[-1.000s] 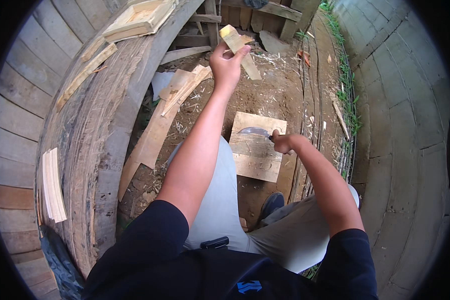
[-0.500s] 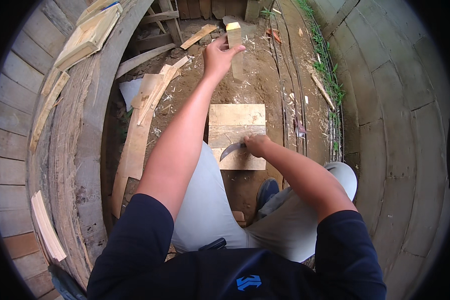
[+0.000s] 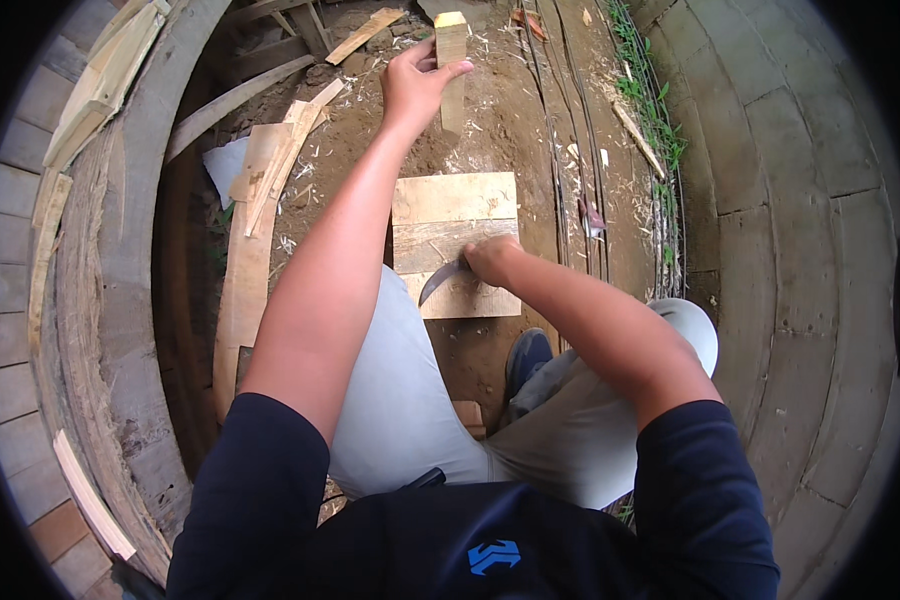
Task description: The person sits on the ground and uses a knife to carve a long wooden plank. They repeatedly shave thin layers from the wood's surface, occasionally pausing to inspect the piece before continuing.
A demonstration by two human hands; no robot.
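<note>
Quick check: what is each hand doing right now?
Left hand: closed on a short pale wooden stick.
Right hand: closed on a curved dark metal blade.

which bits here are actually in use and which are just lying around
In use: left hand on the short wood block; right hand holding the curved blade; flat board underneath.

Lying about: long planks, stacked planks, thin stick.
</note>
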